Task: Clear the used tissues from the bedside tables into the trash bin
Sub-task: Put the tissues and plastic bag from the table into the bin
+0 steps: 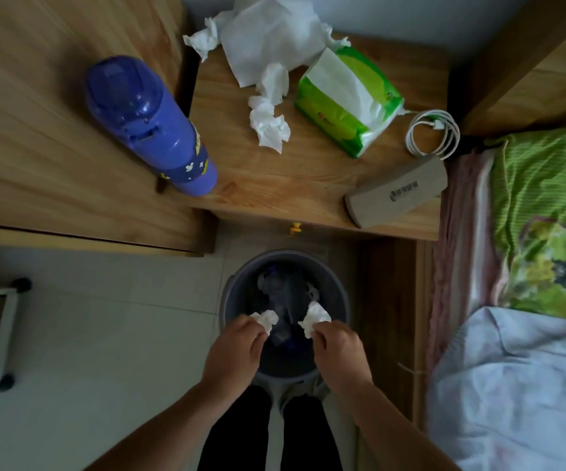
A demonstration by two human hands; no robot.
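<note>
**Head view: both hands hold tissues over the bin**

Head view shows the left hand (232, 348) with its fingertips pinched together on a crumpled tissue (265, 320), and the right hand (337, 348) pinching a second crumpled tissue (313, 319) in the same way. Both wads hang directly over the open mouth of the dark round trash bin (237, 283), which stands on the floor just beneath the fingers and already holds some rubbish.

Beyond the fingers, on the wooden bedside table (274, 188), more used tissues (268, 122) lie crumpled beside a large spread white sheet (268, 39). To their right sit a green tissue pack (346, 103), a coiled white cable (432, 134) and a wooden brush (397, 192). A purple bottle (149, 120) stands at the table's left edge.
</note>
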